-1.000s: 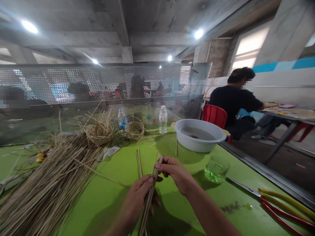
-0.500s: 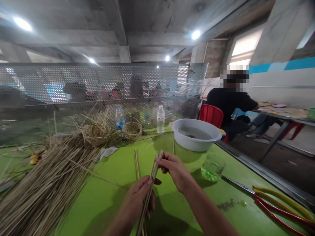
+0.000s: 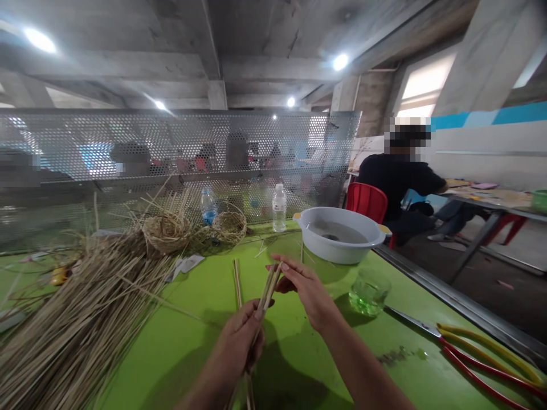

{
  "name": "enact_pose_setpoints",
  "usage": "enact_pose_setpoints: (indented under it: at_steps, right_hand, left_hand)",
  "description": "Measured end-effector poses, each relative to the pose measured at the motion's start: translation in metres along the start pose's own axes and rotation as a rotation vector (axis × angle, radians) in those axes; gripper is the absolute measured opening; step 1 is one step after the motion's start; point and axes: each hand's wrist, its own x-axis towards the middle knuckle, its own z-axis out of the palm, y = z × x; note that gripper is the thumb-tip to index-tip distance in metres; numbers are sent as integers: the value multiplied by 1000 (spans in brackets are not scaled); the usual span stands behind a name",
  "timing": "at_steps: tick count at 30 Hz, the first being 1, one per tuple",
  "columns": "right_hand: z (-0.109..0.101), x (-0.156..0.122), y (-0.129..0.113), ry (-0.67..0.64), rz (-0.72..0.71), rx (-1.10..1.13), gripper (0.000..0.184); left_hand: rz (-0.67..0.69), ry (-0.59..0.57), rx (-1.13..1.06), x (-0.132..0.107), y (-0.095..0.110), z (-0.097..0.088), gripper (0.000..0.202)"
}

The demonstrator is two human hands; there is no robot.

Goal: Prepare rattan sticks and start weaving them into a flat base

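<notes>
1. The left hand [image 3: 241, 341] is closed around the lower part of a bundle of reed sticks [image 3: 268, 287], with the thumb pressed on top.
2. The bundle slants up and away from that fist towards the right hand [image 3: 305, 290].
3. The right hand's fingers [image 3: 285, 266] lie stretched across the bundle's upper ends and touch them. I cannot tell whether they actually pinch the sticks.
4. The two hands are close together, joined only by the bundle, which is raised off the green table [image 3: 192, 347].
5. Just left of the hands, a pair of loose sticks [image 3: 236, 279] lies flat on the table.
6. Further to the left sprawls a big heap of reeds [image 3: 85, 319].
7. Beyond that heap sit two small half-woven baskets [image 3: 166, 230], with bristling ends.
8. Right of the right hand stands a glass [image 3: 368, 291] tinted green.
9. Beyond the glass is a grey basin [image 3: 339, 233] holding water.
10. Well out to the right lie long-handled cutters [image 3: 482, 353] with red and yellow grips.
11. Far beyond the hands, two water bottles [image 3: 279, 208] stand before a perforated metal screen [image 3: 128, 154].
</notes>
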Motion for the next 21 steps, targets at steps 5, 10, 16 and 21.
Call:
enact_pose_setpoints:
  at_steps: [5, 10, 16, 21]
  right_hand:
    - [4, -5, -7, 1, 28, 47, 50]
    - [4, -7, -12, -30, 51, 61, 49]
    - [6, -8, -9, -76, 60, 53, 52]
    - [10, -7, -3, -42, 38, 77, 44]
  left_hand:
    - [11, -10, -28, -1, 0, 2, 69]
    - [-11, 6, -35, -3, 5, 2, 70]
    - [20, 31, -18, -1, 3, 1, 62]
    - [43, 50, -5, 2, -5, 0, 58]
